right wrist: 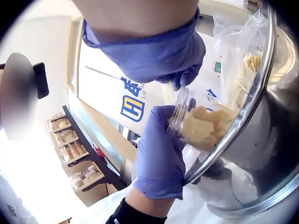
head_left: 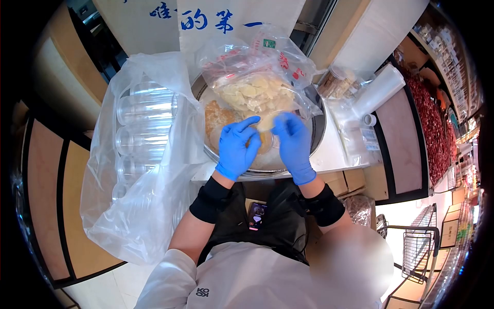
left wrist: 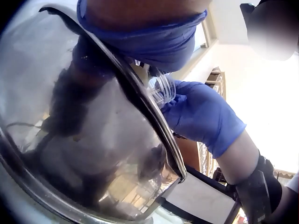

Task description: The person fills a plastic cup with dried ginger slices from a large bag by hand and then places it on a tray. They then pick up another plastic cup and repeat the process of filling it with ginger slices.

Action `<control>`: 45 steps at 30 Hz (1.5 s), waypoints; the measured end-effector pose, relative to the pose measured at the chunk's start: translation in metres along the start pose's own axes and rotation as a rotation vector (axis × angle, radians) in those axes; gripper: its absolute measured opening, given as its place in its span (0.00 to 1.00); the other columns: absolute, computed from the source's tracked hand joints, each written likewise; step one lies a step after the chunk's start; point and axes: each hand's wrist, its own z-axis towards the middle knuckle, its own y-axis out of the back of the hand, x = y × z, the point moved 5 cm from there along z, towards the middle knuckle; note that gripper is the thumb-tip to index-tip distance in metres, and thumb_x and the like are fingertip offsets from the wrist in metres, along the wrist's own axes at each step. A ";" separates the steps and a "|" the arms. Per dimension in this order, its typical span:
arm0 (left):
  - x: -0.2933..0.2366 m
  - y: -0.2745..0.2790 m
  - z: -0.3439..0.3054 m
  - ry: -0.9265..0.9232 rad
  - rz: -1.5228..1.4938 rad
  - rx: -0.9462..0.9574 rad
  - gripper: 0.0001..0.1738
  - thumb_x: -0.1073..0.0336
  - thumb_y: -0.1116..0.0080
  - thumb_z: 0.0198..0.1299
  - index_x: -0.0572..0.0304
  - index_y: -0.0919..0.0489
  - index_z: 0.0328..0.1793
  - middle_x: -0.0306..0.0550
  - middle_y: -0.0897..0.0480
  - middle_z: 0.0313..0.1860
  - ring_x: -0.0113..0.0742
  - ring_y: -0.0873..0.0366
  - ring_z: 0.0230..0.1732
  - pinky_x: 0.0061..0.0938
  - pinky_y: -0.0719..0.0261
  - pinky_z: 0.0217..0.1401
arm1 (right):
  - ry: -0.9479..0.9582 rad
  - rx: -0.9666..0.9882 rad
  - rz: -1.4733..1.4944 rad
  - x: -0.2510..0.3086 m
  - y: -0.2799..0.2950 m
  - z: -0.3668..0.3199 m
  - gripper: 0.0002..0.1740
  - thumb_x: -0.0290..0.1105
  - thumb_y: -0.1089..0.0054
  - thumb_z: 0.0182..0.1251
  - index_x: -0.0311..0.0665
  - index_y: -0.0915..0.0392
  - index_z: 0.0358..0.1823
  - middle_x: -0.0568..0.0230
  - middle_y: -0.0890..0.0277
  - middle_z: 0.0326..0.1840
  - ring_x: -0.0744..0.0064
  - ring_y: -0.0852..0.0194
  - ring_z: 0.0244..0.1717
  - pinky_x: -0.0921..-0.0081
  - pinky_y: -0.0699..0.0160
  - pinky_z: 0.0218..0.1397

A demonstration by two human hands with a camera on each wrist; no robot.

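Observation:
My left hand in a blue glove grips a clear jar tilted over a round metal basin. Pale slices show inside the jar. At the jar's mouth is my gloved right hand, slightly blurred, its fingers curled around a pale slice. Behind both hands, an open clear bag full of pale flat slices lies in the basin. Brownish pieces lie at the basin's left. The left wrist view shows mainly the basin's outer wall and the jar's rim.
A large plastic bag of clear empty jars stands left of the basin. To the right are a filled jar, a plastic roll and a small white lid. A phone is below, and a shopping cart stands lower right.

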 end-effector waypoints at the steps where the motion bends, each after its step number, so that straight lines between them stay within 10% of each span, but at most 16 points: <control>1: 0.000 0.002 -0.001 -0.016 0.012 -0.019 0.07 0.70 0.44 0.57 0.61 0.18 0.39 0.51 0.17 0.53 0.48 0.19 0.47 0.34 0.25 0.53 | 0.009 -0.139 0.068 0.005 0.014 0.006 0.10 0.30 0.38 0.69 0.31 0.22 0.45 0.68 0.21 0.35 0.84 0.24 0.35 0.84 0.26 0.41; 26: 0.022 -0.004 -0.003 0.351 -0.450 -0.108 0.14 0.64 0.50 0.71 0.67 0.19 0.49 0.56 0.21 0.61 0.42 0.20 0.54 0.30 0.27 0.59 | 0.267 0.035 -0.437 0.041 -0.001 -0.004 0.10 0.31 0.32 0.62 0.39 0.17 0.44 0.70 0.21 0.33 0.85 0.30 0.25 0.84 0.30 0.29; 28: 0.020 -0.001 0.005 0.148 -0.118 -0.165 0.15 0.62 0.46 0.69 0.67 0.18 0.50 0.55 0.20 0.59 0.38 0.19 0.51 0.28 0.25 0.55 | 0.274 0.029 -0.426 0.043 -0.003 -0.002 0.10 0.30 0.32 0.61 0.39 0.17 0.44 0.69 0.21 0.34 0.85 0.29 0.25 0.84 0.30 0.29; 45: 0.029 -0.011 0.061 0.322 -0.159 0.247 0.26 0.48 0.50 0.71 0.68 0.18 0.52 0.46 0.17 0.33 0.30 0.23 0.34 0.25 0.25 0.42 | 0.105 0.296 -0.337 0.028 0.007 0.052 0.13 0.37 0.32 0.62 0.38 0.16 0.45 0.69 0.18 0.31 0.86 0.30 0.24 0.83 0.29 0.29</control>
